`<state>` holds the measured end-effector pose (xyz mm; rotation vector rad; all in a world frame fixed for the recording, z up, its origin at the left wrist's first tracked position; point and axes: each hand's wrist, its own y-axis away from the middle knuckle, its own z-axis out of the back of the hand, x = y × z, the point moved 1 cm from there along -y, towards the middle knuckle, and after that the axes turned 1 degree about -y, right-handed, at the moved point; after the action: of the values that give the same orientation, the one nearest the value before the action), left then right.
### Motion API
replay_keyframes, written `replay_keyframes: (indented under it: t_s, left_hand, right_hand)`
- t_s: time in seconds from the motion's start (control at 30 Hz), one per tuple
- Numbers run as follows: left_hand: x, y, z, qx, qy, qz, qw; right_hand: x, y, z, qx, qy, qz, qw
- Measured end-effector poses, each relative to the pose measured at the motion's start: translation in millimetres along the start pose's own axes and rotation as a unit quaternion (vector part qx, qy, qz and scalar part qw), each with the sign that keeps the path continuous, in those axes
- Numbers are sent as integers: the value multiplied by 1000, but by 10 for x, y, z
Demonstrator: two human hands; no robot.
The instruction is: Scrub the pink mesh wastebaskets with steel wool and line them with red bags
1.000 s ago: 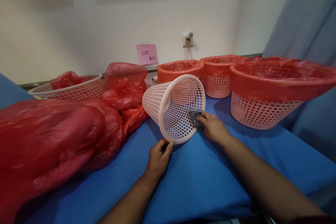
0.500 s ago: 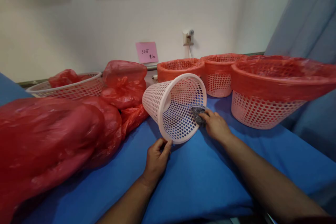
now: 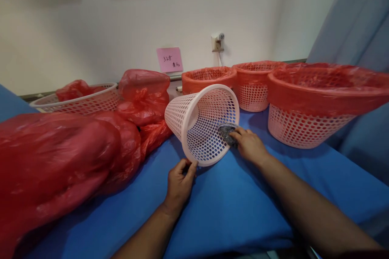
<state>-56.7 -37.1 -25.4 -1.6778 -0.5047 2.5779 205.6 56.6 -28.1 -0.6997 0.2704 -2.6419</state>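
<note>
A pale pink plastic basket [image 3: 179, 115] with holes all over lies on its side, its mouth facing me. My left hand [image 3: 180, 184] pinches the lower left of its rim between thumb and fingers. At the right edge of the mouth, my right hand [image 3: 251, 145] grips a crumpled dark grey cloth [image 3: 227, 133]. Part of that cloth reaches inside the basket, against its lower right wall. My right fingers are curled over the cloth, so some of it is hidden.
Red plastic bags [image 3: 69, 145] are heaped at the left, beside a wide white basket [image 3: 105, 101]. Bag-lined baskets stand behind and at the right, the largest basket [image 3: 304, 127] nearest. Blue cloth [image 3: 231, 210] covers the table. A pink note [image 3: 169, 60] and a socket [image 3: 217, 43] are on the wall.
My right hand has shifted slightly left, with the grey cloth a little further into the basket. My left hand keeps its pinch on the rim, having moved very slightly left.
</note>
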Motion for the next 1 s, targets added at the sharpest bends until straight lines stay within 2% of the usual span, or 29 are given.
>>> replay_keyframes:
  t_s: [0.1,0.17,0.23,0.27,0.33,0.4,0.47,0.5,0.57,0.63,0.7,0.77,0.8,0.87,0.93,1.0]
  left_hand:
    - [69,-13,-64,56,1,9,998]
    - [130,-16,-104,96,3,19,995]
    - [153,-12,-111,110,2,23,994]
    - [144,-9,-99,104,2,24,994]
    - [90,-2,-55,71,1,19,997]
    - [16,-1,-6,26,-7,2,1000]
    - [-35,-5,19,-1,-14,-15,1000]
    - [-41,-8,17,-1,-15,-17,1000]
    - [-13,-13,-13,23,-12,-7,1000]
    - [51,-18,-63,67,-13,16,998]
    - [118,-20,-101,105,-20,36,994]
    - [153,-18,-108,118,-26,45,992]
    - [153,-15,-99,116,-26,46,992]
    - [122,-7,-64,94,-22,39,995]
    - [69,0,-25,57,-14,22,998]
    - [27,0,-6,31,-5,7,999]
  right_hand:
    - [226,78,-103,44,-63,87,993]
    - [424,130,-192,78,-150,165,972]
    - [515,144,-230,101,-220,209,947]
    - [500,132,-223,107,-226,208,946]
    - [358,81,-161,94,-153,149,972]
    - [149,23,-66,44,-27,44,998]
    - [1,-4,3,-10,53,-30,998]
    - [-20,-2,9,-20,58,-35,997]
    - [50,28,-43,-6,26,6,1000]
    - [223,80,-146,34,-51,93,994]
    - [395,124,-237,65,-140,174,973]
    - [470,133,-270,89,-201,218,951]
    - [451,120,-260,94,-193,210,954]
    - [311,66,-193,78,-119,143,979]
    - [108,7,-91,32,-37,47,998]
    - [-40,-25,-14,-10,14,-22,1000]
